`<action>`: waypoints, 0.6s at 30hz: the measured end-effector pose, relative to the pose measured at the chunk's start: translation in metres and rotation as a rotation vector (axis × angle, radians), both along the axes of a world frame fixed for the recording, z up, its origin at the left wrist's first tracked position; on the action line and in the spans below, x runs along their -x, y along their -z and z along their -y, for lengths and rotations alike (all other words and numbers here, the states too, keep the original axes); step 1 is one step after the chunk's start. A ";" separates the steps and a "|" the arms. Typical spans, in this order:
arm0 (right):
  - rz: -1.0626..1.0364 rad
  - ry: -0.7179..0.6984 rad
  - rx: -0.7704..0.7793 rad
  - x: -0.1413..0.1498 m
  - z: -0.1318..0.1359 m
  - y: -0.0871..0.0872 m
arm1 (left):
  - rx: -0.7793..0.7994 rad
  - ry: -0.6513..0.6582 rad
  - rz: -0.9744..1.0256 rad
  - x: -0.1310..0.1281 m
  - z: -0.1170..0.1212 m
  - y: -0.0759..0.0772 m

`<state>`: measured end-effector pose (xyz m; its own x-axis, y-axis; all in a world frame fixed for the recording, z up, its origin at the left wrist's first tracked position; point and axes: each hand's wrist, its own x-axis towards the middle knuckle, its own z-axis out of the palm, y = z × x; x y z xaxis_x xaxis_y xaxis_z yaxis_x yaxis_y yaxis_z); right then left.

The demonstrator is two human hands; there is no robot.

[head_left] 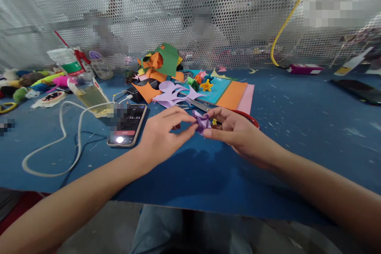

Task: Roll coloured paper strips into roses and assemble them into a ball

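A small purple folded paper flower [203,122] is held up over the front of the blue table, between my two hands. My left hand [166,131] pinches its left edge between thumb and fingertips. On the other side, my right hand [235,129] grips it with thumb and index finger. Just behind lie scissors [199,105] with a red handle, partly hidden by my right hand. Light purple paper scraps [171,93] lie beyond my left hand. Small folded paper flowers in green and yellow [206,85] sit behind the scissors.
Left of my hands, a phone [127,125] lies near a white cable [79,139] and a bottle of yellowish liquid [93,97]. Orange sheets [233,94] and a green cut-out paper [169,60] are at the back. Perforated metal [238,16] stands behind the table [297,139]; a dark phone-like slab [358,90] lies right.
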<state>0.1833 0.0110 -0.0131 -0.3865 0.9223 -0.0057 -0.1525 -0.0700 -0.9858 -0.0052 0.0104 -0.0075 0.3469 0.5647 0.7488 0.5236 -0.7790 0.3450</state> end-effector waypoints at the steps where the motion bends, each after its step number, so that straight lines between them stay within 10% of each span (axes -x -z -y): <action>1: 0.003 -0.002 0.000 0.000 0.000 0.000 | 0.019 -0.008 0.003 0.000 0.000 0.000; 18: -0.087 0.038 -0.043 0.002 0.003 0.000 | -0.036 0.086 0.041 -0.002 -0.001 -0.001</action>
